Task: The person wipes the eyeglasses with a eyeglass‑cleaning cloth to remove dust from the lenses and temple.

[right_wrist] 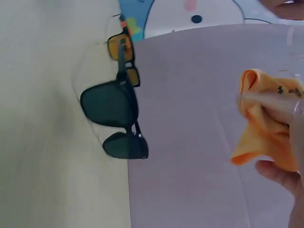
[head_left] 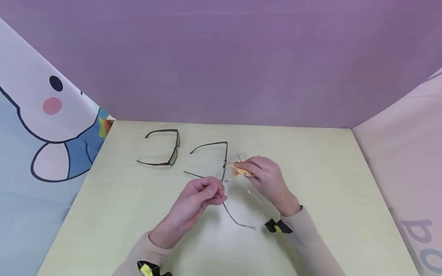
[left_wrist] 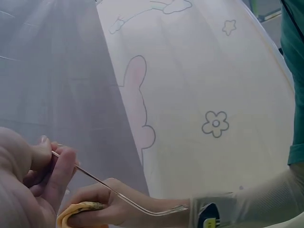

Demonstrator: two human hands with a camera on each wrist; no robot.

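In the head view my left hand [head_left: 203,193] pinches a pair of clear-lensed eyeglasses [head_left: 222,175] with a thin metal frame. One slim temple arm [left_wrist: 137,206] of these glasses sticks out past the left fingers in the left wrist view. My right hand [head_left: 266,176] grips a folded orange cloth [head_left: 244,171], which overlaps the lenses in the head view. Seen from the right wrist, the cloth [right_wrist: 266,126] is bunched between fingers and thumb, with a loose corner hanging down. Part of the eyeglasses is hidden behind the hands.
Two dark-framed pairs of glasses lie on the pale table [head_left: 328,191]: sunglasses [head_left: 173,156] at the left, and another pair [head_left: 226,153] just behind the hands. A purple panel [head_left: 224,69] stands along the table's back edge, with printed cloth [head_left: 62,153] at the left side.
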